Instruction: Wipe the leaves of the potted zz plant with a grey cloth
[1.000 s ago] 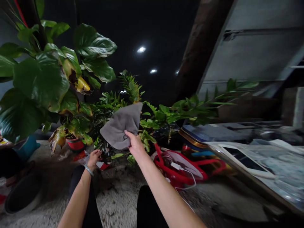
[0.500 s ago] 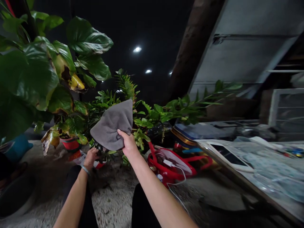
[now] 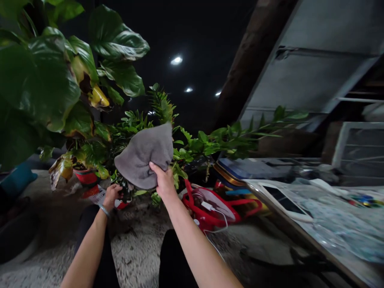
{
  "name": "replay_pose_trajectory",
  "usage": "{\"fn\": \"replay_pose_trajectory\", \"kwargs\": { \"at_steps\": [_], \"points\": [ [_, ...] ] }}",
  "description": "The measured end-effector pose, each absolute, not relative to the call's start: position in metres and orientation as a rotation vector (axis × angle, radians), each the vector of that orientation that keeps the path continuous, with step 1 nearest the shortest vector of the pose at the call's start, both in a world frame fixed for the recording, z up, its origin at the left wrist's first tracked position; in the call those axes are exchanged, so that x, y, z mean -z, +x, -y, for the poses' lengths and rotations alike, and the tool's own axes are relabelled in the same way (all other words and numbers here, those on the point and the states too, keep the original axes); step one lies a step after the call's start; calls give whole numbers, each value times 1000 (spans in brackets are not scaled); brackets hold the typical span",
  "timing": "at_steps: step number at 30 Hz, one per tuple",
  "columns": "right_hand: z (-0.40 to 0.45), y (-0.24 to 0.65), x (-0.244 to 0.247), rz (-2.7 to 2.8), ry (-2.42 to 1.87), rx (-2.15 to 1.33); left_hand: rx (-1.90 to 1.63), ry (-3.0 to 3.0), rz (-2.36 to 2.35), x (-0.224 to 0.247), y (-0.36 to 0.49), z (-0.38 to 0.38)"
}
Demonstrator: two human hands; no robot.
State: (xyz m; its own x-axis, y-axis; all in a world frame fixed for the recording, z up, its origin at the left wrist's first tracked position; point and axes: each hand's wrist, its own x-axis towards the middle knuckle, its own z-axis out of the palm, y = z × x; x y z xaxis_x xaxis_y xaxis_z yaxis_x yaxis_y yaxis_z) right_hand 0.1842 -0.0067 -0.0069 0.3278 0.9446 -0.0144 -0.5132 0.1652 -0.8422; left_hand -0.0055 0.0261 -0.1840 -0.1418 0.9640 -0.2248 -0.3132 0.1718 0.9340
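My right hand [image 3: 164, 183] is closed on a grey cloth [image 3: 147, 150], thumb on top. The cloth fans out above the fingers, in front of the green potted plants [image 3: 162, 106]. To its lower left, my left hand [image 3: 111, 197], with a bracelet at the wrist, has its fingers curled at the base of the foliage. What they grip, if anything, is hidden among dark leaves. A red and white printed package or pot [image 3: 97, 195] lies beside that hand.
Large-leaved plant [image 3: 45, 80] fills the left, above a red pot [image 3: 85, 177]. Right of my arm sits a red bag [image 3: 207, 214] with a white cable. Farther right, a table [image 3: 339, 256] bears a white tablet or phone [image 3: 286, 202]. A blue container [image 3: 18, 180] stands far left.
The view has shifted slightly, moving the table and red bag a little left in the picture. My right hand still holds the cloth, which is tilted slightly differently. My left hand stays low by the plants.
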Motion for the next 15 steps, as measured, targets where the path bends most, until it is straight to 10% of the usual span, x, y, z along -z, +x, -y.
{"fn": "replay_pose_trajectory", "kwargs": {
  "at_steps": [7,15],
  "points": [
    [55,171,82,291,-1189,-1571,-1367,705,-1225,181,-8,-23],
    [20,177,8,524,-848,-1259,-1353,745,-1219,175,-11,-19]
  ]
}}
